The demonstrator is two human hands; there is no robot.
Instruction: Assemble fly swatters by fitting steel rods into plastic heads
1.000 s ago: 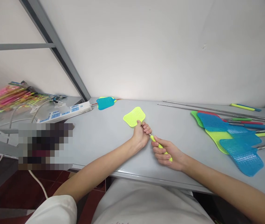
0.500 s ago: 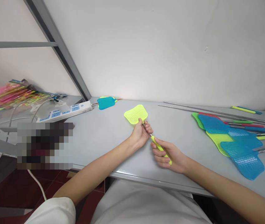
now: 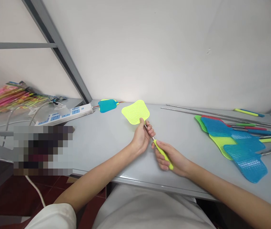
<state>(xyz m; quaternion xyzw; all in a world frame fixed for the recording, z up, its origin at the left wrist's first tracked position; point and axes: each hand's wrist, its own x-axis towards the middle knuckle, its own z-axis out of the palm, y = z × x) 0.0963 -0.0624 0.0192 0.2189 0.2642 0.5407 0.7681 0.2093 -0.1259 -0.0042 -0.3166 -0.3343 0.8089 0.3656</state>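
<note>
Bagged bundle [image 3: 13,97] lay at the far left, a power strip [image 3: 65,115] just right of it; a pixelated patch hid part of the counter's [image 3: 92,143] left front. A blue swatter head [image 3: 108,106] sat at the back edge, over a yellow one. Mid-counter, toward the front edge, was the yellow swatter [image 3: 136,112]: left hand [image 3: 142,137] grip curled closed around its metal shaft, thumb at the head's base; right hand [image 3: 168,156] grip wrapped closed around its handle. Head, shaft and handle looked joined, so assembly seemed done; couldn't tell what was left. Metal rods [image 3: 197,112] ran along the back edge to the right; swatter pile [image 3: 245,162] filled the right side, loose handles [image 3: 249,112] near the back right corner. Nothing blocked the hands.
</note>
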